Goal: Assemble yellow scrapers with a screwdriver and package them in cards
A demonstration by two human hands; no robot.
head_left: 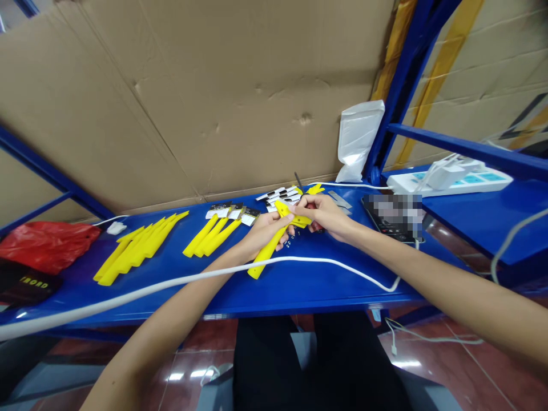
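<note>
My left hand (263,231) is closed around a yellow plastic scraper-like handle (266,254), whose long grip slants down toward the table's front edge. At its upper end, my right hand (322,212) pinches a yellow plastic head piece (301,220) with small holes. Something dark red shows under the right palm, partly hidden. Small dark screw-like bits (288,242) lie on the blue table just below the hands. Left of them, several yellow handles with carded blades (214,235) rest side by side. Behind my hands are stacked black-and-white cards (280,197).
A row of yellow handles (139,248) and a red plastic bag (49,245) occupy the left side. On the right lie a phone (381,220) and a white power strip (483,181). A white cable (171,282) crosses in front. Cardboard (214,97) walls the back.
</note>
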